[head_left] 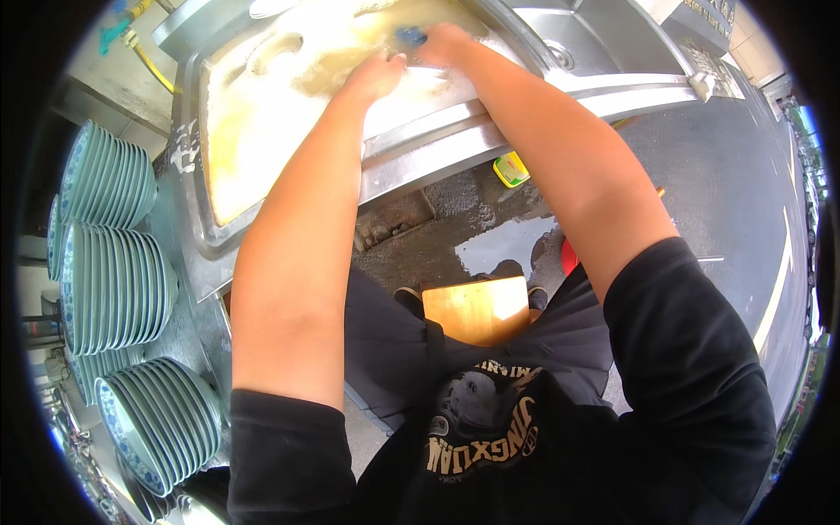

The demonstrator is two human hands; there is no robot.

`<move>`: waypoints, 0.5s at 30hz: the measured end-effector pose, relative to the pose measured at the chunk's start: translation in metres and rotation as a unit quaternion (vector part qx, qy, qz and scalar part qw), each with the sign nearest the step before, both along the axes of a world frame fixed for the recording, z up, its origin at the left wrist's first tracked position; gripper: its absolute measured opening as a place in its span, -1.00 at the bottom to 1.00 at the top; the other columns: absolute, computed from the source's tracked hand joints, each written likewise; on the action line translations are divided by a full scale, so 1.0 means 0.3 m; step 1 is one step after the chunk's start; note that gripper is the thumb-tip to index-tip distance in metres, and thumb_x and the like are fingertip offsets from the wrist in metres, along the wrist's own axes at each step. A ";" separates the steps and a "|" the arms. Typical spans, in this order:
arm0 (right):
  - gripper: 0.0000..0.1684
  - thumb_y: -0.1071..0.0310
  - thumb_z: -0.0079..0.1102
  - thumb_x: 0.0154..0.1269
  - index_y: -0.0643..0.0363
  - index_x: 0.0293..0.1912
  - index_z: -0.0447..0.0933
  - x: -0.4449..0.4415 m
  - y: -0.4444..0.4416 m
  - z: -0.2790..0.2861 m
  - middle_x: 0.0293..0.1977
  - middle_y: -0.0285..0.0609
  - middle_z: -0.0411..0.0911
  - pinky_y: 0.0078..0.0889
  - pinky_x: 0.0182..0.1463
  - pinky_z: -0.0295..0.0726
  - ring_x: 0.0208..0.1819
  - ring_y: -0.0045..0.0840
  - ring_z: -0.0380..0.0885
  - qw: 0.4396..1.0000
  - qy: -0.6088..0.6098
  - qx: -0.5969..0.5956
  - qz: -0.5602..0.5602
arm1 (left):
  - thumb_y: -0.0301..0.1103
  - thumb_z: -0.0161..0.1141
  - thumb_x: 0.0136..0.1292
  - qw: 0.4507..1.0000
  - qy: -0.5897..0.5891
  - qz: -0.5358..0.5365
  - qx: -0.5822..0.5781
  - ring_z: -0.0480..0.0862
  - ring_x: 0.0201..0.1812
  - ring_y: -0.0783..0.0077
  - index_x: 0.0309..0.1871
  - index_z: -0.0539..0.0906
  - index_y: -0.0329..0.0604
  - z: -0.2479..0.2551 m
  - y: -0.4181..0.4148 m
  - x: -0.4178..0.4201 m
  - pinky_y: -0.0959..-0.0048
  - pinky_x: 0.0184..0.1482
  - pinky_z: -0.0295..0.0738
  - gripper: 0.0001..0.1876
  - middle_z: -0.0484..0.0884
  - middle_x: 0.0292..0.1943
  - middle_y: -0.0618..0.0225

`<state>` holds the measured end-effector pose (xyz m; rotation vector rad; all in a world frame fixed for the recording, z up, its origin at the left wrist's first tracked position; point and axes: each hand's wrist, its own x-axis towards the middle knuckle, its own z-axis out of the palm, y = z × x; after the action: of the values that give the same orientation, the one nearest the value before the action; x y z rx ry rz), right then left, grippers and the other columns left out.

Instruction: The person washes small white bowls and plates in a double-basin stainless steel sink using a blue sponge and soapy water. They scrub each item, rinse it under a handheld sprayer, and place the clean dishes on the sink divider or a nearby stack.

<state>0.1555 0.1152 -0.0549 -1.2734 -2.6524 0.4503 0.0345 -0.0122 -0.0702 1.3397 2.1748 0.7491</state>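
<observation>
Near the top of the head view, both hands reach into a stainless steel sink (426, 141) filled with cloudy, sunlit water. My right hand (446, 44) is closed on a blue scrubbing cloth or pad (411, 35) at the water's surface. To its left, my left hand (379, 75) is bent at the water, its fingers partly hidden; whether it grips something cannot be told. A round pale dish (275, 54) lies partly under water left of the hands. Glare washes out much of the sink.
Tall stacks of green-rimmed bowls (118, 289) stand on the metal counter at left. A second steel basin (558, 56) adjoins at upper right. Below are a wooden stool (476, 308), a yellow-green tub (510, 169) and wet floor. A yellow hose (154, 65) hangs at upper left.
</observation>
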 end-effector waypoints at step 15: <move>-0.43 0.19 0.23 0.18 0.16 0.17 0.68 0.047 -0.025 0.045 0.08 0.09 0.70 -0.12 0.22 0.60 0.17 -0.03 0.64 0.996 -0.001 -0.062 0.065 | -0.18 0.16 0.37 0.998 -0.042 0.015 0.052 0.62 0.31 0.06 0.48 0.41 -0.36 0.005 0.016 0.014 0.25 0.34 0.46 -0.33 0.60 0.31 -0.09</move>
<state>0.1697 0.1078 -0.0414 -1.1364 -2.7583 0.6424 0.0388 -0.0074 -0.0686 1.3047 2.1203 0.9244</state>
